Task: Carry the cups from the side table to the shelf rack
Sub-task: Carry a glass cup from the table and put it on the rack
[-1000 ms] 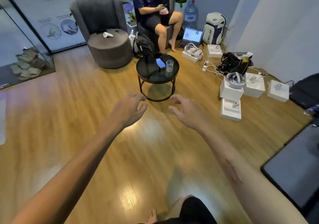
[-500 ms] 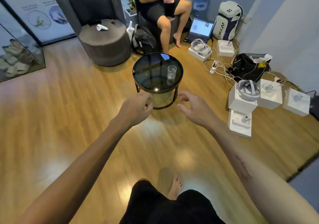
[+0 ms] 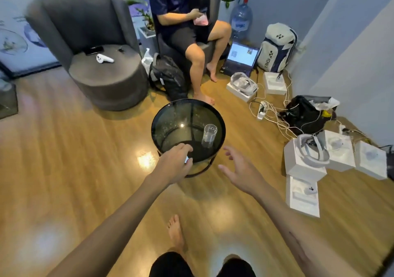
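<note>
Standing upright on the round glass-topped desk (image 3: 170,114), the clear plastic cup (image 3: 209,135) is just beyond the right hand (image 3: 241,170), whose fingers are spread apart and hold nothing, not touching it. The left hand (image 3: 173,166), fingers loosely curled with nothing in its grip, hangs over the desk's near rim, left of the cup.

I see a clear cup (image 3: 209,135) on the round worktop (image 3: 170,125) of smoky dark glass, rimmed in black, at frame centre. The floor (image 3: 64,170) is warm honey wood-grain. Upper left, a charcoal-grey armchair (image 3: 85,31); at right, white boxes (image 3: 302,170) and a white-and-navy backpack (image 3: 276,48) against pale blue walls (image 3: 351,52).
</note>
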